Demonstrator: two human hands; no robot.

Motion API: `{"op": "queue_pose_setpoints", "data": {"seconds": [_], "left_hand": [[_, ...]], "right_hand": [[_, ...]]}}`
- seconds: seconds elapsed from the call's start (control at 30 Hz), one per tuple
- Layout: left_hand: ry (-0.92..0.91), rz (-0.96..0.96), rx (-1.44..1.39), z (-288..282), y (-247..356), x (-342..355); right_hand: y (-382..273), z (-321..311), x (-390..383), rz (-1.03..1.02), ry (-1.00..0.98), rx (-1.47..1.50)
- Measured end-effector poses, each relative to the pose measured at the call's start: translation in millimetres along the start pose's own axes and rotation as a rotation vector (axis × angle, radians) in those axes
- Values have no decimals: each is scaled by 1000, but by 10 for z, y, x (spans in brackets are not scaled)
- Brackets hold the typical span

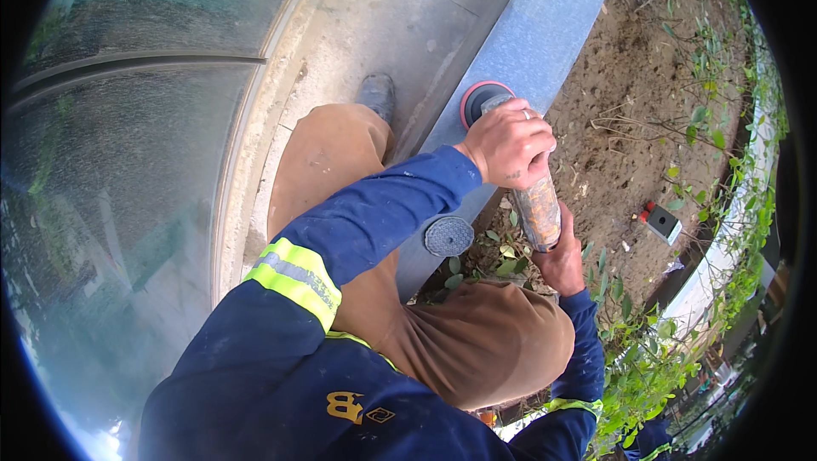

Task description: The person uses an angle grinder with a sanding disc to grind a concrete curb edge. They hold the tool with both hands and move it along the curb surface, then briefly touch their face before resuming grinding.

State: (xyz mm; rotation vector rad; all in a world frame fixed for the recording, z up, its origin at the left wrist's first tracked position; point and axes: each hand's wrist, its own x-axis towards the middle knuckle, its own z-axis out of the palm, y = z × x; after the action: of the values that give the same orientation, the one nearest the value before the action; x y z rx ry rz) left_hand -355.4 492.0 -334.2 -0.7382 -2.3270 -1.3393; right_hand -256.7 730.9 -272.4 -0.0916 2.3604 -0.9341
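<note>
An angle polisher (538,210) with a worn, dirt-caked body is in both my hands. Its round black pad with a pinkish-red rim (483,97) rests against the blue-grey stone ledge (532,44). My left hand (512,144) is closed over the front of the polisher, just behind the pad; a ring shows on one finger. Farther back, my right hand (562,257) wraps round the rear end of the body. A grey, textured round polishing disc (448,236) lies on the ledge nearer to me, beside my left forearm.
Glass panels (128,154) curve along the left, beside a concrete walkway (408,14) where my shoe (377,95) stands. Right of the ledge is a soil bed (630,103) with twigs and leafy plants (630,376). A small dark-and-silver block with red parts (661,223) sits on the soil.
</note>
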Motion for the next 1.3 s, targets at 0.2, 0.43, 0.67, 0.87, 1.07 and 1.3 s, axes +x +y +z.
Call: {"op": "queue_pose_setpoints", "data": {"seconds": [0.2,0.43,0.67,0.87,1.07,1.3], "left_hand": [[34,30,20,-28,-179,135],[14,-25,-6,-74,74,-121],[-14,-8,-24,146,247,-140],[6,28,-22,132,15,46],[-13,-12,-31,67,123,-104],[-53,33,-51,304,183,-20]], "right_hand": [[-31,-12,185,-48,19,35],[16,28,-59,52,-43,39],[178,62,-285,49,15,59],[151,31,-71,-24,62,50],[148,73,-148,67,-14,68],[205,45,-330,83,68,42]]}}
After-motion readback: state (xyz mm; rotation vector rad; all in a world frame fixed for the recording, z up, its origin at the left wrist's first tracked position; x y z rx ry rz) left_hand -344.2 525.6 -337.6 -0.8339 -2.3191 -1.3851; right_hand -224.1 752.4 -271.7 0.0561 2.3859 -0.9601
